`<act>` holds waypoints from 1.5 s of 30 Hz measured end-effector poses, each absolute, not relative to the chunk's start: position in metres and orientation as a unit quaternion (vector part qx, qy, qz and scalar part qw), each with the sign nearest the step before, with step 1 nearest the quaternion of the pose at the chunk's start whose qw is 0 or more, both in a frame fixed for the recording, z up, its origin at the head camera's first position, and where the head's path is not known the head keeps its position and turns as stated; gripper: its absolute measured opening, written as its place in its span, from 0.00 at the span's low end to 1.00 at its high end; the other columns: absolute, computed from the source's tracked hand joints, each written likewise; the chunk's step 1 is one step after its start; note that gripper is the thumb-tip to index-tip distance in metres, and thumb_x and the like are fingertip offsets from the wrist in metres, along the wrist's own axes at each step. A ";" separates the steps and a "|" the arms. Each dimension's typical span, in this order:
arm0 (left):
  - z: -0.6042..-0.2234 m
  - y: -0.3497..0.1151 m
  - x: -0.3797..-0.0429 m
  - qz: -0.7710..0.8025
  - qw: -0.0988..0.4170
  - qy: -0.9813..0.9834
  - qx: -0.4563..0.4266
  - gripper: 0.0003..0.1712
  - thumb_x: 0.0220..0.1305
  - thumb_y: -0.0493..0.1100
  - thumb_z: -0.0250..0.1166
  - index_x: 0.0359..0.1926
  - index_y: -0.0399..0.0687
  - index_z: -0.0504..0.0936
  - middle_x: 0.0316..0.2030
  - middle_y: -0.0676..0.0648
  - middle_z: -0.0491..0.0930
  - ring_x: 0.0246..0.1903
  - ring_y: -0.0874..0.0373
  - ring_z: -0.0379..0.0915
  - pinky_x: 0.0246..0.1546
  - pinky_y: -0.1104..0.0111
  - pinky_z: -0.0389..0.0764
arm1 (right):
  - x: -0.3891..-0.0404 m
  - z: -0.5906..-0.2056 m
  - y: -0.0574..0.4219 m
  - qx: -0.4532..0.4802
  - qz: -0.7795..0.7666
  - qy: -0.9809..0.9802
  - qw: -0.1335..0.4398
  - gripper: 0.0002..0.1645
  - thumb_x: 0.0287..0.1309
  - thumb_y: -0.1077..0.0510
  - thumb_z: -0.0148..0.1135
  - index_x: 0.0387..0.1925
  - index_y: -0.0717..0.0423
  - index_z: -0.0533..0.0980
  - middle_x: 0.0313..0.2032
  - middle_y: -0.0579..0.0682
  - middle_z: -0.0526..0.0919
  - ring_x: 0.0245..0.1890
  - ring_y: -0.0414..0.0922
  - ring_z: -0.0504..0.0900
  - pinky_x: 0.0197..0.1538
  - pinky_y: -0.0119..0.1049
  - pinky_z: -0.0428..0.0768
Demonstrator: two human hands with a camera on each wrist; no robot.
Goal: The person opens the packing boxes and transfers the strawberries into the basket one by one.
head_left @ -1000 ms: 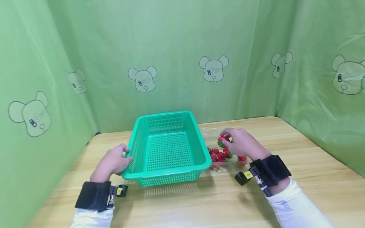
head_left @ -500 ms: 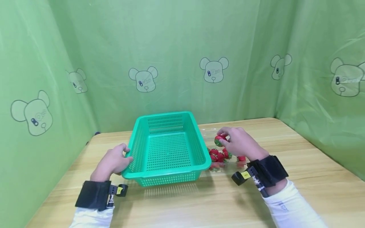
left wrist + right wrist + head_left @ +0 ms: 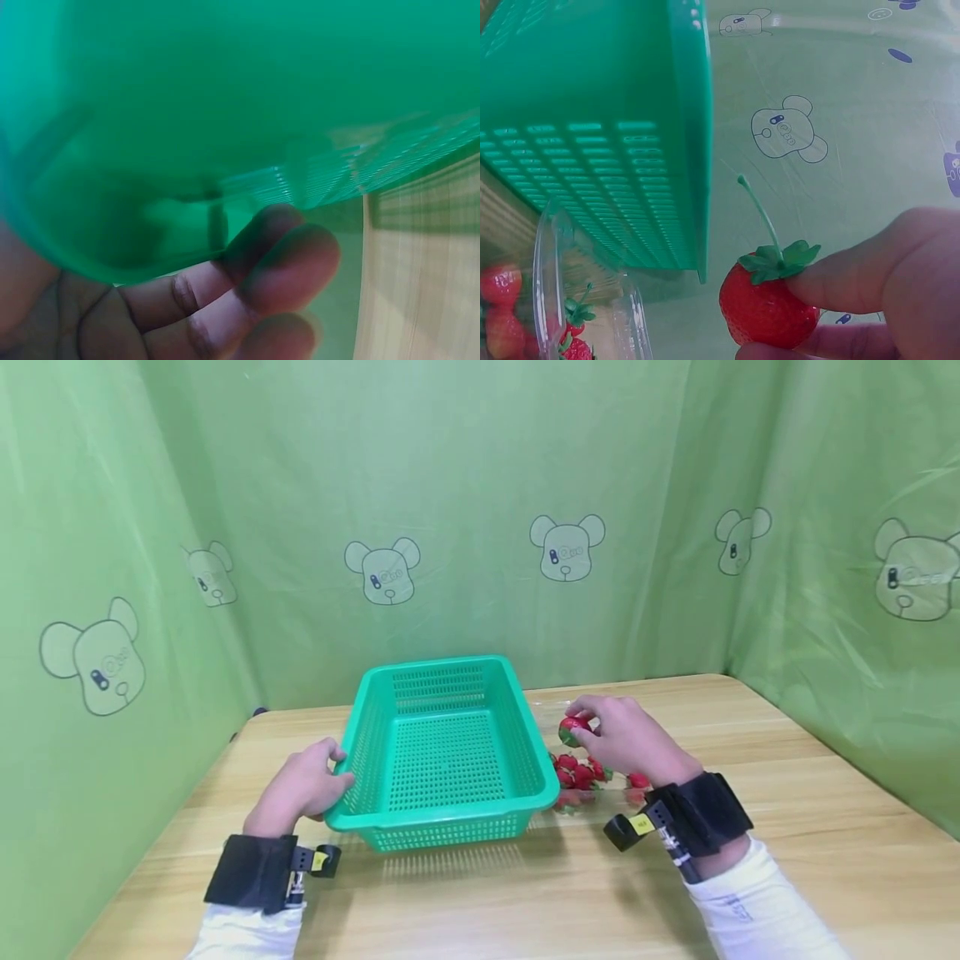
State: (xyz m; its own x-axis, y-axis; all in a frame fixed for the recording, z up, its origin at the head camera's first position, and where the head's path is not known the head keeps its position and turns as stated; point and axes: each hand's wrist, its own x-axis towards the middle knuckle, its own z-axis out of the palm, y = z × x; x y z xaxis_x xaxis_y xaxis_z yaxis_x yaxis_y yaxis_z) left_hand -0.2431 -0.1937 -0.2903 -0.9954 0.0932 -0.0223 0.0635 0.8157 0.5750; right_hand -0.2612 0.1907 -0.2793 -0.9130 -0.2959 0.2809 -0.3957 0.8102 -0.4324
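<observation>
A green plastic basket (image 3: 446, 814) with slotted walls and a perforated bottom stands in the middle of the head view, with nothing inside. My left hand (image 3: 303, 781) grips its left rim; in the left wrist view the fingers (image 3: 292, 270) curl beneath the rim. Between thumb and fingers, my right hand (image 3: 633, 739) pinches a red strawberry (image 3: 769, 307) with green leaves and a stem. That hand is above a clear plastic box (image 3: 635, 319), to the right of the basket. Several more strawberries (image 3: 573, 772) lie in the box, partly hidden by the right hand and the basket.
Beneath everything is a light wooden table (image 3: 480, 910). A green curtain (image 3: 465, 602) with bear-head drawings closes off the back and both sides. Black straps with small cameras are worn on both wrists.
My right hand has moved a little left with the strawberry, closer to the basket's right side. The left hand stays on the rim, and the head view has shifted slightly.
</observation>
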 end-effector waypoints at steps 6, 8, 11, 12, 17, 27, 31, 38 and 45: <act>-0.290 -0.194 -0.242 0.299 0.029 0.953 0.040 0.23 0.64 0.38 0.59 0.56 0.31 0.66 0.33 0.38 0.77 0.21 0.54 0.75 0.21 0.65 0.81 | -0.263 -0.277 0.186 0.186 0.251 -0.945 0.095 0.17 0.61 0.60 0.59 0.51 0.62 0.75 0.46 0.63 0.81 0.18 0.42 0.74 0.22 0.35 0.74; -0.290 -0.195 -0.243 0.297 0.030 0.954 0.039 0.23 0.64 0.38 0.59 0.57 0.31 0.66 0.34 0.38 0.77 0.21 0.54 0.75 0.21 0.65 0.80 | -0.264 -0.276 0.183 0.188 0.254 -0.944 0.096 0.17 0.61 0.60 0.59 0.51 0.61 0.75 0.46 0.62 0.81 0.17 0.42 0.73 0.20 0.35 0.74; -0.290 -0.195 -0.243 0.295 0.027 0.954 0.042 0.23 0.64 0.38 0.59 0.57 0.31 0.67 0.35 0.37 0.77 0.21 0.54 0.75 0.21 0.65 0.81 | -0.265 -0.275 0.177 0.191 0.258 -0.942 0.102 0.15 0.60 0.60 0.60 0.49 0.59 0.76 0.45 0.61 0.82 0.19 0.43 0.75 0.21 0.35 0.74; -0.290 -0.195 -0.243 0.297 0.027 0.954 0.043 0.23 0.64 0.38 0.59 0.56 0.31 0.67 0.35 0.37 0.77 0.21 0.54 0.75 0.22 0.65 0.81 | -0.265 -0.275 0.176 0.192 0.258 -0.941 0.105 0.15 0.60 0.60 0.60 0.48 0.59 0.77 0.44 0.61 0.82 0.21 0.43 0.76 0.22 0.35 0.75; -0.291 -0.197 -0.240 0.299 0.035 0.953 0.038 0.23 0.64 0.38 0.59 0.56 0.31 0.67 0.33 0.38 0.77 0.21 0.54 0.75 0.21 0.65 0.81 | -0.265 -0.277 0.165 0.194 0.265 -0.940 0.095 0.15 0.60 0.60 0.60 0.49 0.58 0.77 0.44 0.59 0.82 0.27 0.46 0.79 0.27 0.36 0.80; -0.289 -0.195 -0.243 0.306 0.023 0.951 0.034 0.22 0.63 0.37 0.59 0.55 0.31 0.67 0.36 0.35 0.77 0.22 0.53 0.75 0.21 0.64 0.81 | -0.272 -0.270 0.154 0.203 0.261 -0.938 0.108 0.17 0.61 0.58 0.61 0.51 0.58 0.76 0.45 0.59 0.82 0.35 0.50 0.82 0.38 0.45 0.85; -0.290 -0.194 -0.243 0.304 0.023 0.952 0.036 0.21 0.63 0.37 0.60 0.54 0.31 0.68 0.36 0.35 0.77 0.21 0.53 0.75 0.20 0.64 0.81 | -0.272 -0.272 0.153 0.207 0.264 -0.936 0.107 0.16 0.61 0.58 0.61 0.50 0.58 0.76 0.45 0.59 0.82 0.36 0.50 0.82 0.39 0.46 0.85; -0.292 -0.195 -0.244 0.301 0.025 0.953 0.029 0.21 0.63 0.38 0.60 0.54 0.31 0.68 0.39 0.34 0.77 0.22 0.53 0.76 0.21 0.64 0.81 | -0.273 -0.276 0.147 0.232 0.279 -0.925 0.111 0.11 0.60 0.59 0.62 0.44 0.56 0.79 0.42 0.57 0.83 0.33 0.47 0.82 0.38 0.45 0.85; -0.293 -0.194 -0.248 0.315 0.030 0.948 0.025 0.21 0.63 0.37 0.59 0.54 0.32 0.67 0.38 0.36 0.77 0.24 0.53 0.76 0.23 0.64 0.82 | -0.274 -0.275 0.145 0.248 0.278 -0.920 0.117 0.06 0.59 0.60 0.62 0.40 0.53 0.79 0.39 0.54 0.84 0.31 0.43 0.83 0.35 0.41 0.85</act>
